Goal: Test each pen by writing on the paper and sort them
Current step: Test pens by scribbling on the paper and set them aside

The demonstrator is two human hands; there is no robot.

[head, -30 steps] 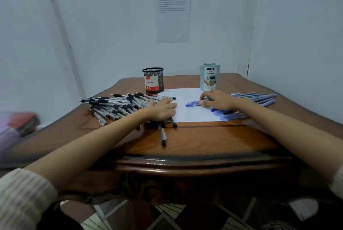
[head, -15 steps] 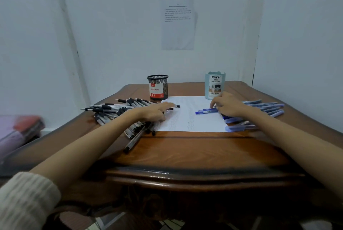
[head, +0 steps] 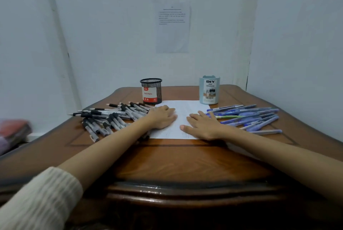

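Note:
A white sheet of paper [head: 182, 107] lies in the middle of the wooden table [head: 185, 161]. A heap of several black-and-clear pens [head: 109, 116] lies to its left, and several blue pens [head: 248, 116] lie to its right. My left hand [head: 162, 117] rests flat on the paper's left edge, fingers straight, holding nothing. On the paper's right part my right hand [head: 201, 124] lies flat with fingers spread, also empty. A black mesh cup [head: 151, 91] and a pale blue organizer cup [head: 209, 90] stand behind the paper.
White walls close in behind and to the right of the table. A printed sheet [head: 173, 25] hangs on the back wall. A red and purple bundle [head: 14, 133] lies off the table at the far left.
My right hand left the blue pen it touched and now lies flat on the paper. My left hand slid from the black pens onto the paper's left edge. The camera tilted up.

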